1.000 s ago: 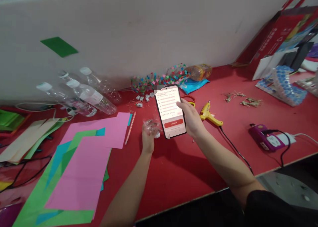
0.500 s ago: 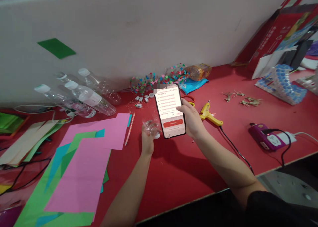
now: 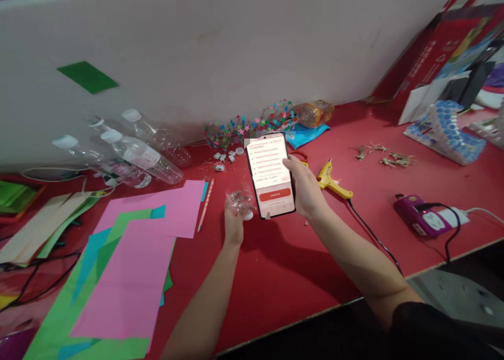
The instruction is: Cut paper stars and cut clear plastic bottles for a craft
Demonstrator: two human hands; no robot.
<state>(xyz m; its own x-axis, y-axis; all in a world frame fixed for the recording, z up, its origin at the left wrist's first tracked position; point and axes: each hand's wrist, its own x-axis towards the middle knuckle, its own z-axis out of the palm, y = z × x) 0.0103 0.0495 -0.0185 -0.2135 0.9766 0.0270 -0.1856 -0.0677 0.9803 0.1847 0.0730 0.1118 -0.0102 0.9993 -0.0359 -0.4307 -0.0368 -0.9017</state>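
My right hand [image 3: 309, 189] is closed around the right edge of a smartphone [image 3: 271, 176], its thumb over the lit screen, which shows lines of text and a red button. To its left, my left hand [image 3: 235, 221] is closed on a crumpled clear plastic bag [image 3: 239, 200] with small dark things in it that I cannot make out. A white round piece [image 3: 248, 215] shows by that hand. Just right of my right hand lies a yellow glue gun [image 3: 333, 181], and behind the phone are partly hidden scissors [image 3: 301, 156].
Clear bottles [image 3: 144, 152] lean against the grey partition [image 3: 236, 45] at left. Pink sheets [image 3: 126, 281] and green ones cover the left side, with a pencil [image 3: 206, 205] beside them. Star-covered bottles [image 3: 252, 124] lie at the back. A purple power adapter [image 3: 419, 215] sits at right.
The thumb of my right hand has moved slightly up and outward on the phone's screen. The text on the screen has shifted a little; my left hand stays in place.
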